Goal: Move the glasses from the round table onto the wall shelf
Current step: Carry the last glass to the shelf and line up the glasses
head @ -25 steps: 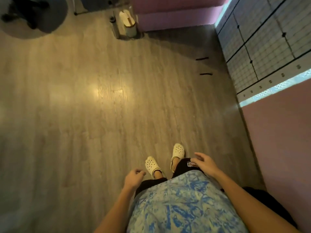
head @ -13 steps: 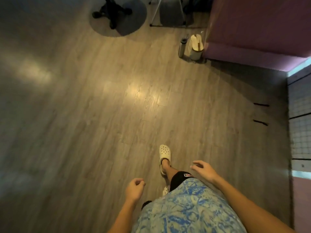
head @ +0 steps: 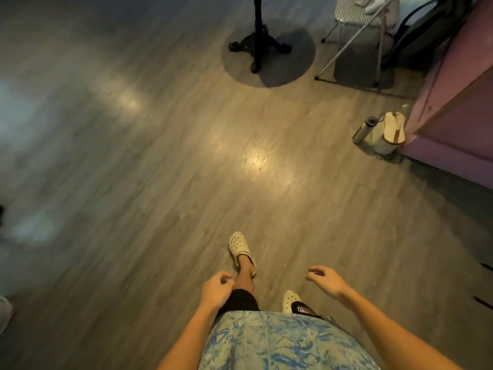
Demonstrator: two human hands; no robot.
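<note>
no glasses in view; expect fragile, slippery glass, best gripped mid-body, while the loosely curled left hand (head: 216,289) and half-open right hand (head: 326,281) at lower centre hold nothing.

View has swung left since a second ago: tiled wall gone from frame, black stand (head: 256,36) and chair (head: 357,30) now up top, bottle (head: 363,130) and bag (head: 387,136) shifted right, left clog (head: 241,251) stepped forward, hands (head: 216,289) spread wider.
</note>
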